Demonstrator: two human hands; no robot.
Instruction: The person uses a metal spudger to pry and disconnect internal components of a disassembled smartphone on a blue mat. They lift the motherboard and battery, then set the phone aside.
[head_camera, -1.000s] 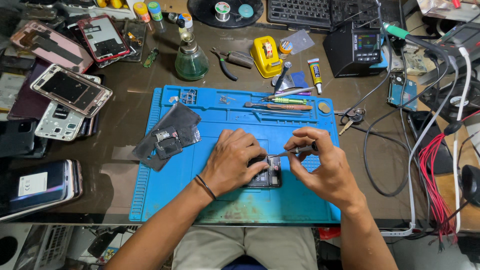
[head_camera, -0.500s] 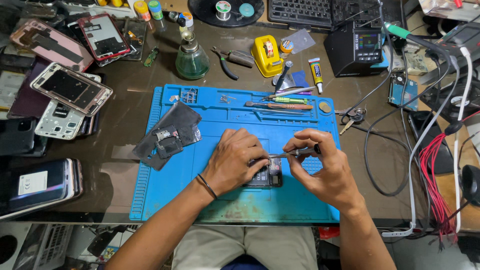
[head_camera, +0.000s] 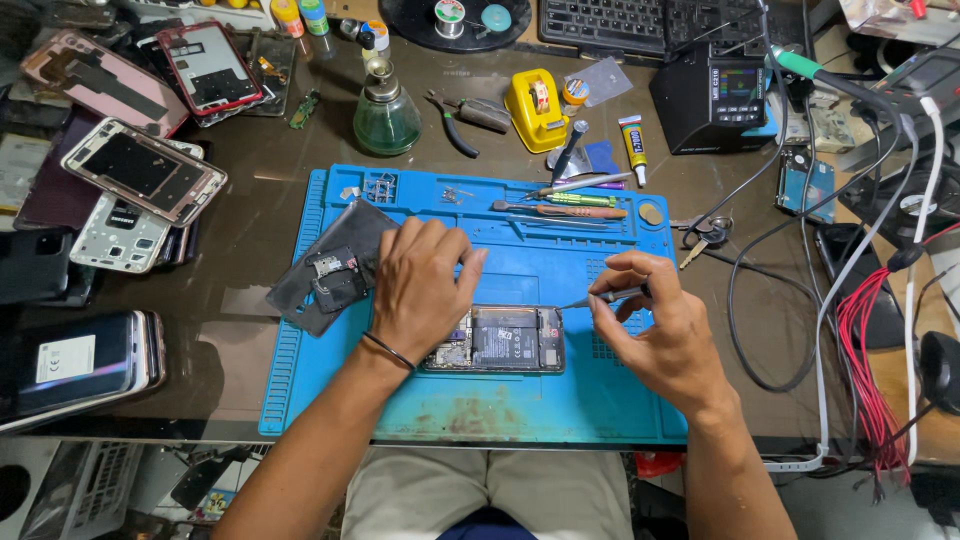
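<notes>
An opened phone (head_camera: 505, 339) with its back removed lies flat on the blue work mat (head_camera: 520, 255), its battery and board showing. My left hand (head_camera: 418, 287) rests on the phone's left end, fingers loosely spread, pressing it down. My right hand (head_camera: 662, 332) sits to the right of the phone and pinches thin metal tweezers (head_camera: 598, 298), whose tip points left toward the phone's upper right corner.
A dark removed back cover (head_camera: 335, 265) lies on the mat's left part. Hand tools (head_camera: 560, 207) rest in the mat's top tray. Stacked phones and frames (head_camera: 120, 190) crowd the left; a green glass bottle (head_camera: 386, 110), yellow tape dispenser (head_camera: 536, 98), solder station (head_camera: 725, 95) and cables (head_camera: 870, 330) sit behind and right.
My right hand has pulled back to the right, off the phone, with the tweezers. My left hand has shifted left, uncovering most of the phone.
</notes>
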